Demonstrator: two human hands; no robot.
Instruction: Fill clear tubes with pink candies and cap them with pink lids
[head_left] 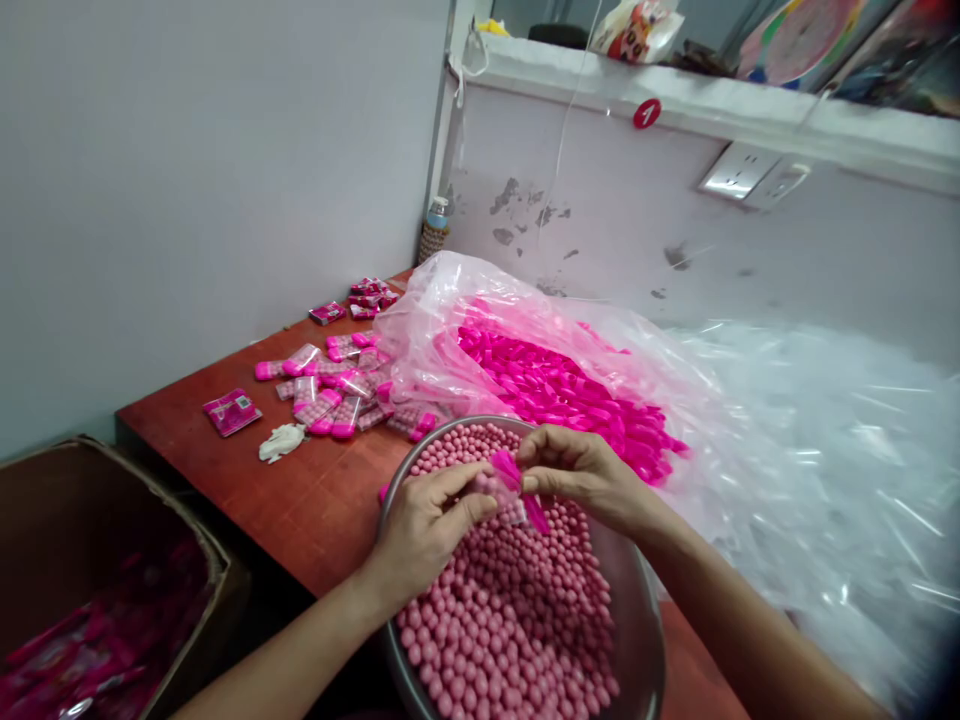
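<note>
Above a metal bowl (651,640) of round pink candy-like balls (480,640), my two hands meet. My left hand (431,525) pinches a small clear plastic case (491,487) with pink balls showing inside. Fingers of my right hand (577,470) are closed at the bright pink cap (506,468) on the case's upper end. A pink flap (535,512) sticks out below the right fingertips; the fingers partly hide how the parts join. Behind the bowl, a large clear bag (450,290) lies open around many loose pink caps (570,400).
Filled cases with pink caps (330,390) lie piled on the red table (277,510), near pink printed packets (231,412) and a crumpled white scrap (282,442). Lower left stands a cardboard box (214,560) holding pink packets. Clear plastic (825,480) spreads at right. A shelf (675,105) hangs above.
</note>
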